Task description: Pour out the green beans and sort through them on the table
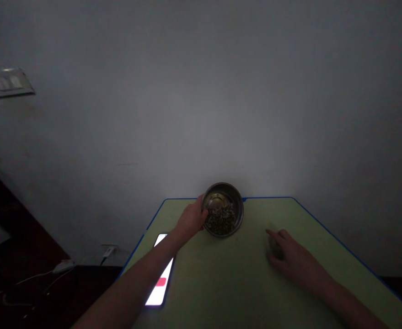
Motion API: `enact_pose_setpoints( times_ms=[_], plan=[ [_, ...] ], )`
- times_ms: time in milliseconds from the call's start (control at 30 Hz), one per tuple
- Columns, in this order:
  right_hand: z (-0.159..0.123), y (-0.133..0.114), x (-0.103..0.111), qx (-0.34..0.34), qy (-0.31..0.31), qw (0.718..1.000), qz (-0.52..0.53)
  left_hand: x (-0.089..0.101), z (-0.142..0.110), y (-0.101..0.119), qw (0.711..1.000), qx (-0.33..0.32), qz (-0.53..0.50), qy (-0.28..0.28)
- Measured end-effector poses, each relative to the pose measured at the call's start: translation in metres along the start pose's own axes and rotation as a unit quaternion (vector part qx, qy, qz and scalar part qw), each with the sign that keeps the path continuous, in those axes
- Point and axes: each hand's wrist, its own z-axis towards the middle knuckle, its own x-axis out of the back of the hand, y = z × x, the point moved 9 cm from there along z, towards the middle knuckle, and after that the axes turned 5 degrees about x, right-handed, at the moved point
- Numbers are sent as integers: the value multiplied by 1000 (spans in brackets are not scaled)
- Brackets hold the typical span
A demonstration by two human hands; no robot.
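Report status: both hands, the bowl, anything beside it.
Left hand holding metal bowl by its left side. Right hand apart from bowl, contents unclear. Small speckled pieces in bowl. Lit phone left of bowl, partly hidden.

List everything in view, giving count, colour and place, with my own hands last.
Bowl: one, metallic grey, far edge of the table
Speckled bits: many, dark and pale, in the bowl's near part; kind unclear
Phone: one, screen white with a red patch, table's left side, partly behind the left forearm
Table: one, green with blue edging, against the wall
Wall: one, grey, behind the table
Switch panel: one, pale, upper left
Plug: one, white, low on the wall, left
Cables: count unclear, pale, lower left
Left hand: one, bare, gripping the bowl's left rim
Right hand: one, bare, right of the bowl; grasp unclear
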Motion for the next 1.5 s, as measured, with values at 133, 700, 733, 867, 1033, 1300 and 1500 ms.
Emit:
enact_pose_setpoints(
  times_ms=[133,700,733,867,1033,1300,1500],
  plan=[
    [0,-1,-1,10,-1,1000,-3,2,-2,1,1000,-2,9,4],
    [5,-3,15,54,108,990,73,7,-5,14,997,0,76,8],
    [4,-3,19,54,121,988,79,7,-4,15,997,-1,79,8],
    [3,3,26,44,148,983,96,6,-2,17,996,-9,87,8],
    [3,8,27,46,165,979,107,6,1,16,995,-23,91,11],
    [2,18,26,40,175,976,123,7,5,12,995,-43,93,20],
    [1,29,24,-35,170,954,245,5,8,12,994,-52,98,21]
  ],
)
